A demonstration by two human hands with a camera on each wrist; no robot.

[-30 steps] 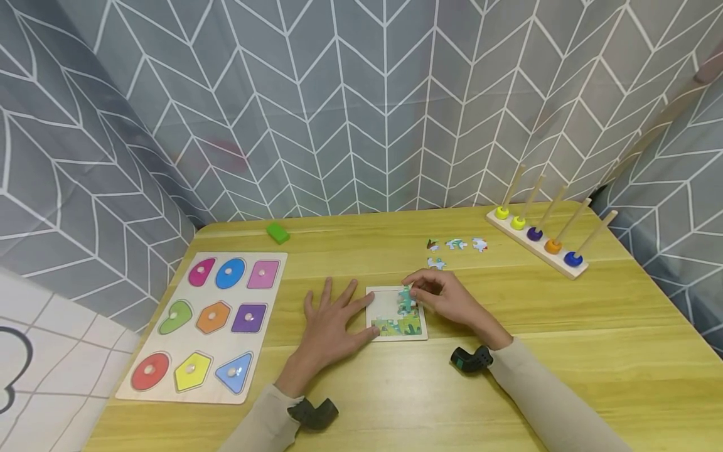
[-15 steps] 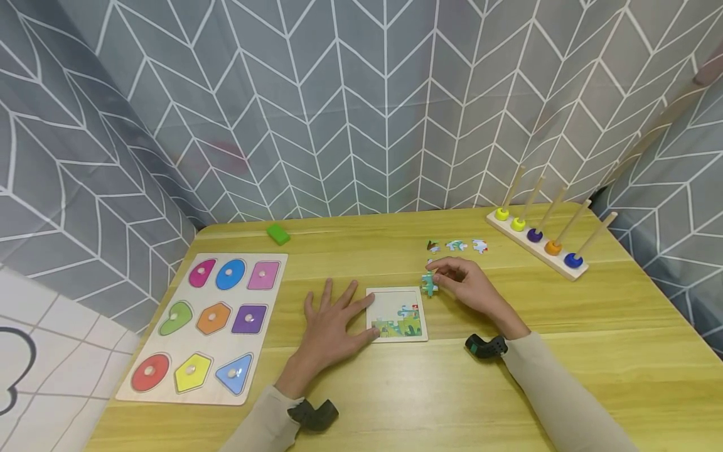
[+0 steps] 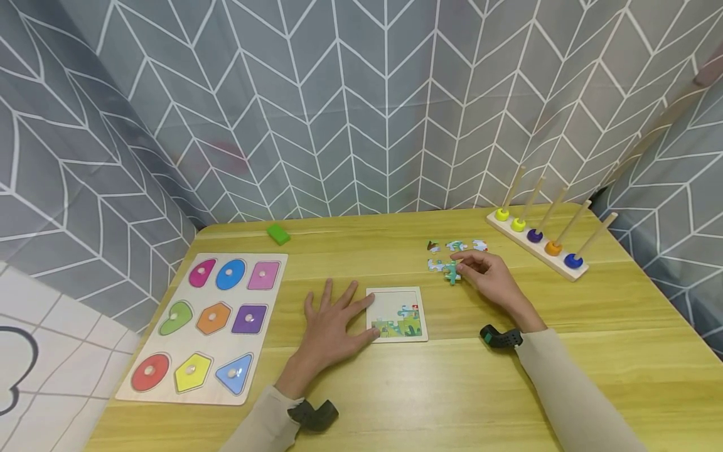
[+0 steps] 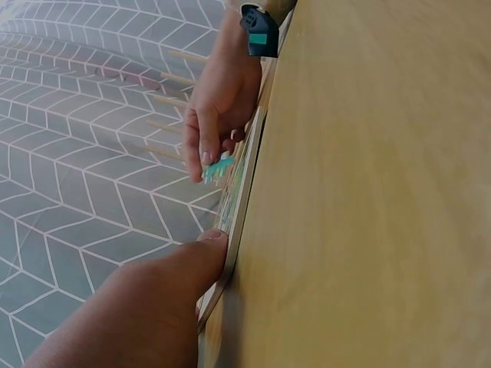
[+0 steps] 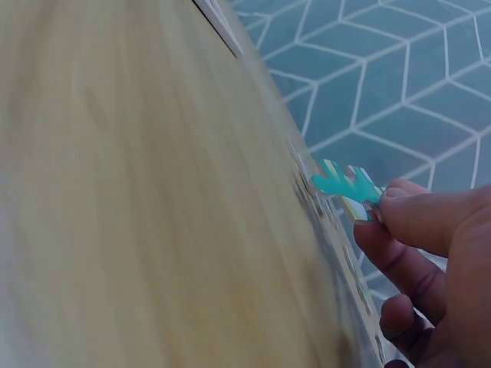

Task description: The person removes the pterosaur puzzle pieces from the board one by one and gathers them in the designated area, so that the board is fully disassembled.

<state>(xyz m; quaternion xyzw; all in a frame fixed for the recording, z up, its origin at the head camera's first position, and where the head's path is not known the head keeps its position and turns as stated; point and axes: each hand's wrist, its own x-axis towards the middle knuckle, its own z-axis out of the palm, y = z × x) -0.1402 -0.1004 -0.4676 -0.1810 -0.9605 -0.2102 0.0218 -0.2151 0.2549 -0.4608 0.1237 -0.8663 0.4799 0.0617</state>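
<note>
A small jigsaw tray point(image 3: 386, 301) lies flat on the table, with joined pieces along its bottom and right side. My left hand point(image 3: 333, 326) rests at its left edge, fingers spread, thumb and index finger on the frame. My right hand point(image 3: 490, 281) pinches a teal jigsaw piece point(image 3: 452, 274) between thumb and fingers, to the right of the tray and above it. In the right wrist view the pinched piece point(image 5: 345, 184) is held off the table. Close to it lie a pale blue piece point(image 3: 435, 265) and a few others, including a brown-and-green one point(image 3: 432, 246).
On the left lies a wooden shape board point(image 3: 223, 342) with knobbed coloured shapes. A green block point(image 3: 278, 234) sits near the back edge. At the back right stands a peg stacker point(image 3: 556, 256) with coloured rings. A patterned curtain point(image 3: 361, 125) hangs behind the table.
My right hand has lifted the teal piece out from over the tray and carried it right and back, towards the loose pieces. The left hand stays put.
</note>
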